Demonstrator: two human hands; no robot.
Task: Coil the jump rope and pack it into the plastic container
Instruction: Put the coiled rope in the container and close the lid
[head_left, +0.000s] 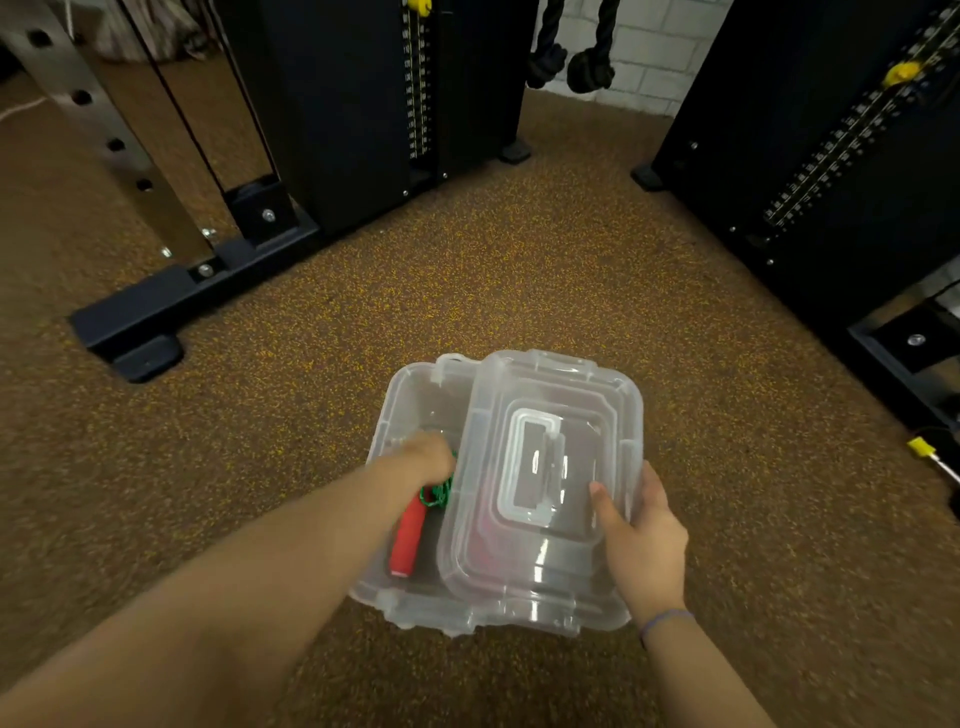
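L hand (426, 460) in box (395, 410), fingers hidden; R hand (644, 535), 3 o'clock, grips lid (545, 410). Rope (436, 493) likely light, floppy: take handle (408, 535).

A gym: weight-stack machines (363, 104) (numbered plates), speckled rubber floor (519, 270).

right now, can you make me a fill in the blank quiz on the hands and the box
The left hand reaches into the plastic container, which stands on the ____.
The jump rope's handle inside it is ____.
The cord beside that handle is ____.
The clear lid is held by the ____.
Missing words: floor; red; green; right hand.
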